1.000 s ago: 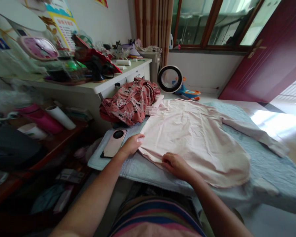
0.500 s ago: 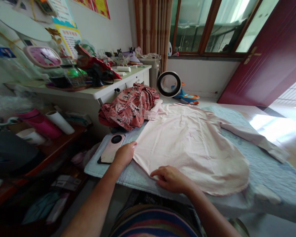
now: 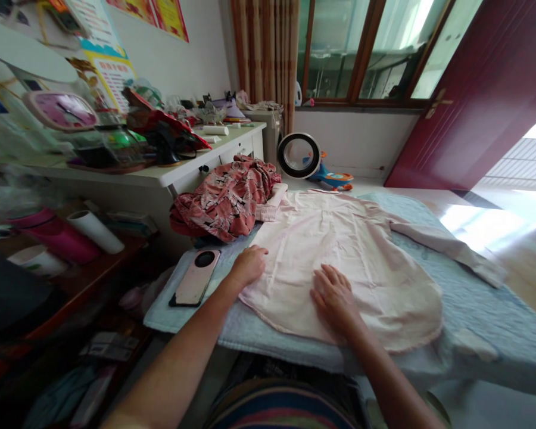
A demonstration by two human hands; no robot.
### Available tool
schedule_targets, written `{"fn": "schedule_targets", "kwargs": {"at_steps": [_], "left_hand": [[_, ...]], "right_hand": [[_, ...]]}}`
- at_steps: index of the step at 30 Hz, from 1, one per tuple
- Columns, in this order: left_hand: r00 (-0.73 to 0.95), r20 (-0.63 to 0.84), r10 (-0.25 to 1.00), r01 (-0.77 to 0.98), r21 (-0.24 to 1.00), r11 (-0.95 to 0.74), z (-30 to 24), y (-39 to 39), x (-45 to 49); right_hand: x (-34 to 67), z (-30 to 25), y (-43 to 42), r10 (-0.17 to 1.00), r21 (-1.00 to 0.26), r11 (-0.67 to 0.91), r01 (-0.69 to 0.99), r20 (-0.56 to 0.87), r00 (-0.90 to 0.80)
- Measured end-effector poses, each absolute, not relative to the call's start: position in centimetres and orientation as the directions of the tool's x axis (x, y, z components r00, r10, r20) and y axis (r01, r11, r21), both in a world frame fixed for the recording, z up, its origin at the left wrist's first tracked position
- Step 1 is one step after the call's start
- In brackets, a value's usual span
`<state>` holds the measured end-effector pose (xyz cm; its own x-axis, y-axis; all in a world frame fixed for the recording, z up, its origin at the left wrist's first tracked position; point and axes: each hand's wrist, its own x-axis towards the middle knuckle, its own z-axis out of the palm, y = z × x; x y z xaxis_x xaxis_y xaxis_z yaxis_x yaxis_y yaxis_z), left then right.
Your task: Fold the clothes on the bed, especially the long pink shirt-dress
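A pale pink shirt (image 3: pixel 295 250) lies spread over a light blue cloth (image 3: pixel 482 322), its hem toward me and one sleeve stretched to the right. At the shirt's left edge my left hand (image 3: pixel 249 266) is closed, fingers curled on the fabric. My right hand (image 3: pixel 335 298) rests flat on the lower middle of the shirt, fingers extended and holding nothing. Left of my left hand lies a pink phone (image 3: pixel 195 279) with a round black camera ring. Beyond it a crumpled red patterned garment (image 3: pixel 226 199) is heaped against the shirt's far left sleeve.
A white desk (image 3: pixel 161 177) crowded with items stands at the left, with a pink clock (image 3: pixel 62 111) on it. Below, a shelf holds a pink bottle (image 3: pixel 56 235). A round white-and-black fan (image 3: pixel 298 156) and a blue ride-on toy (image 3: pixel 333 177) are behind the shirt.
My left hand has moved up along the shirt's left edge. My right hand has left the hem, moved farther onto the shirt and flattened. The view has shifted slightly.
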<state>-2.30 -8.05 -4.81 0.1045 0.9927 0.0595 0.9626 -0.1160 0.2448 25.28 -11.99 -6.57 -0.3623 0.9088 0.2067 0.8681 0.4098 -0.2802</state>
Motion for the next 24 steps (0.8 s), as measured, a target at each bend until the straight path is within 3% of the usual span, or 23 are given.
{"fn": "schedule_targets", "kwargs": {"at_steps": [5,11,24], "left_hand": [[-0.077,0.049,0.996,0.973,0.223,0.065,-4.4,-1.3,-3.4],[-0.066,0.016,0.998,0.975,0.214,0.061,-4.8,4.1,-2.6],[-0.097,0.14,0.985,0.995,0.04,0.092,-5.0,3.7,-1.0]], "right_hand": [[25.5,-7.9,-12.1,0.93,-0.223,0.366,0.904,0.114,-0.348],[25.5,-7.6,-12.2,0.926,-0.264,0.376,0.888,0.139,-0.351],[25.8,-7.3,-12.4,0.929,-0.327,0.368,0.87,0.112,-0.352]]}}
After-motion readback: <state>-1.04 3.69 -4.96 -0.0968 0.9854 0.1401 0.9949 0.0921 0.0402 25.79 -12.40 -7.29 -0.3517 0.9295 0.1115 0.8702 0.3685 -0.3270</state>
